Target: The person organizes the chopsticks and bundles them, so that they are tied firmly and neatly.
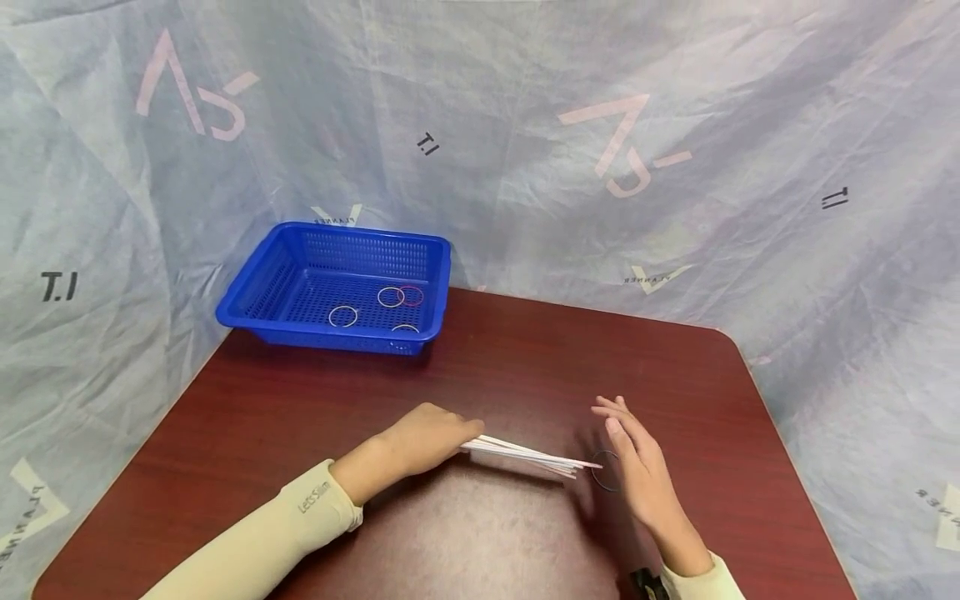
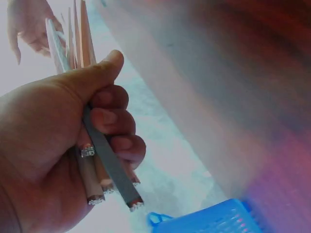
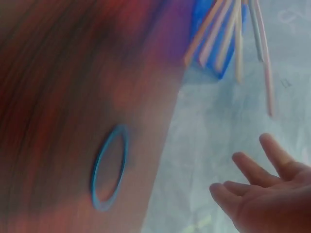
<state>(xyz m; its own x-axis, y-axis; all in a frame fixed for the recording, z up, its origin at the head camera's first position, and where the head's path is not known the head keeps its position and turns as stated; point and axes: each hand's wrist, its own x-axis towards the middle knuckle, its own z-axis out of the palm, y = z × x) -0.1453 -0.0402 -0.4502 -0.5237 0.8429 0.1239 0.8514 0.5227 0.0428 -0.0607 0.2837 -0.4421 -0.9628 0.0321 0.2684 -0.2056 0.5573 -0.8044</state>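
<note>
My left hand [image 1: 423,437] grips a bundle of several thin, pale sticks [image 1: 525,452] by one end, above the table. In the left wrist view, the fingers and thumb curl round the sticks, and their near ends look speckled and shiny. The far ends fan out a little toward my right hand [image 1: 641,471]. That hand is raised with its fingers extended, apart from the sticks and holding nothing. Beside it on the table lies a thin blue ring [image 3: 93,177], which looks like a rubber band.
A blue plastic basket [image 1: 330,332] stands at the table's back left. Inside it lie several thin rings, pale yellowish and red, such as the yellowish ring [image 1: 343,307]. Behind the dark red-brown table [image 1: 562,358] hangs a grey printed cloth [image 1: 510,183].
</note>
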